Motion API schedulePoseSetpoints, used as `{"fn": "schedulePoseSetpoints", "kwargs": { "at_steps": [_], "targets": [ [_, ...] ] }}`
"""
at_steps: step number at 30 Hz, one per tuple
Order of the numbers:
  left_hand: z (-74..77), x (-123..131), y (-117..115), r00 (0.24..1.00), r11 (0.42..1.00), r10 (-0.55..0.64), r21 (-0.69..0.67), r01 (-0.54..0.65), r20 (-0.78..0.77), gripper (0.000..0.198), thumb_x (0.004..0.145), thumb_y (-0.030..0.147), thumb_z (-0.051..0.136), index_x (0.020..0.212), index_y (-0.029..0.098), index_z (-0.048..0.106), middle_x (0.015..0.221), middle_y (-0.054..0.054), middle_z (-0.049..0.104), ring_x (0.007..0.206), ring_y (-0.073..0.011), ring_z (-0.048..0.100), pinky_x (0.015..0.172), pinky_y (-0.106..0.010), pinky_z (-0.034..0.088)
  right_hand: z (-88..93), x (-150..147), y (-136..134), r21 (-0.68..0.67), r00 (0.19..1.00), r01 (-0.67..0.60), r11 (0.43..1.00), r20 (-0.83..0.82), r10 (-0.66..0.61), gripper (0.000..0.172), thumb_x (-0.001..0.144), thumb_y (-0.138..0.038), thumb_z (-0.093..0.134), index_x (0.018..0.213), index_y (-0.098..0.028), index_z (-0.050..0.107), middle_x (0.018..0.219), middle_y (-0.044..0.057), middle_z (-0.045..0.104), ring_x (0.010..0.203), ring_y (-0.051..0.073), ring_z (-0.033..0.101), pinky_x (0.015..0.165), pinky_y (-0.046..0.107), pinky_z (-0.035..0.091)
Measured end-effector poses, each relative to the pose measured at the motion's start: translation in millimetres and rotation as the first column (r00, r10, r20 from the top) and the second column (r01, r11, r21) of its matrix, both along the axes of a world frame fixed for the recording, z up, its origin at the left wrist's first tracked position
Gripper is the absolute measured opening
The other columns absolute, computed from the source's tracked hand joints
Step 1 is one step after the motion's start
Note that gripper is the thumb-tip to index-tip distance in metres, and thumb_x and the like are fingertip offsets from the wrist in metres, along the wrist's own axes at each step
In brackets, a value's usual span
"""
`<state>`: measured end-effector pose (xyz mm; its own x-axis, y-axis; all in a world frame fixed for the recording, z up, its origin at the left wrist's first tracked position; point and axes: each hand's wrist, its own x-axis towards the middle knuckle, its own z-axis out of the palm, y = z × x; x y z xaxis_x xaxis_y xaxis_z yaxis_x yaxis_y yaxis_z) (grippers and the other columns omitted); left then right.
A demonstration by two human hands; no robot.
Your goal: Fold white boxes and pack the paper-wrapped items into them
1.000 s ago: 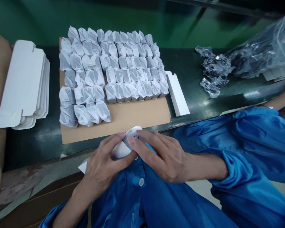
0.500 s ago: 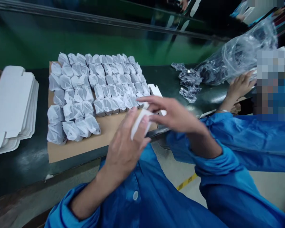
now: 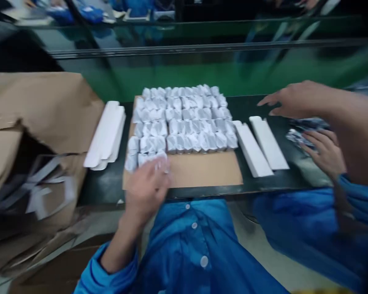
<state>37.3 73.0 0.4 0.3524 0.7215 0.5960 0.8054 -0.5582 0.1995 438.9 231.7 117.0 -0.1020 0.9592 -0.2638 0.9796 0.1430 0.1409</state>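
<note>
Paper-wrapped bundles stand in tight rows, forming a block on a brown cardboard sheet. My left hand is blurred at the block's front left corner, its fingers on a wrapped bundle. The blur hides whether they grip it. My right hand is raised over the table's right side with its fingers spread, holding nothing. It is nearest to two flat white carton strips. Below it, a co-worker's hand rests on plastic-wrapped parts.
A stack of flat white carton blanks lies left of the sheet, beside an open brown cardboard box holding white scraps. The dark table edge runs in front of the sheet. A green panel and glass stand behind the table.
The view has swung back and left. My hands have parted, the white piece no longer shows between them, and my right hand has moved far right. A second white strip now lies beside the first.
</note>
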Motion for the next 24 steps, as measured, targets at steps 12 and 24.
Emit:
{"fn": "schedulePoseSetpoints", "kwargs": {
  "at_steps": [12, 24],
  "targets": [
    [-0.7, -96, 67, 0.687, 0.670, 0.616, -0.202, -0.715, -0.385, 0.033, 0.094, 0.030, 0.045, 0.107, 0.012, 0.070, 0.109, -0.022, 0.073, 0.100, -0.0380, 0.071, 0.084, -0.049, 0.053, -27.5, -270, -115, 0.264, 0.394, -0.783, 0.563, -0.490, 0.778, 0.019, 0.094, -0.012, 0.055, 0.106, -0.013, 0.070, 0.093, 0.010, 0.075, 0.088, 0.025, 0.070, 0.078, 0.039, 0.052],
    [-0.6, -4, -66, 0.917, 0.983, 0.151, 0.042, -0.178, 0.369, 0.070, 0.091, 0.044, 0.063, 0.154, 0.030, 0.035, 0.145, -0.011, 0.058, 0.134, -0.0281, 0.056, 0.103, -0.047, 0.054, -81.2, -232, -125, -0.025, 0.182, -0.266, 0.964, -0.983, 0.025, 0.012, 0.093, -0.024, 0.054, 0.093, -0.015, 0.061, 0.086, 0.001, 0.065, 0.077, 0.015, 0.059, 0.067, 0.025, 0.045]
  ]
}}
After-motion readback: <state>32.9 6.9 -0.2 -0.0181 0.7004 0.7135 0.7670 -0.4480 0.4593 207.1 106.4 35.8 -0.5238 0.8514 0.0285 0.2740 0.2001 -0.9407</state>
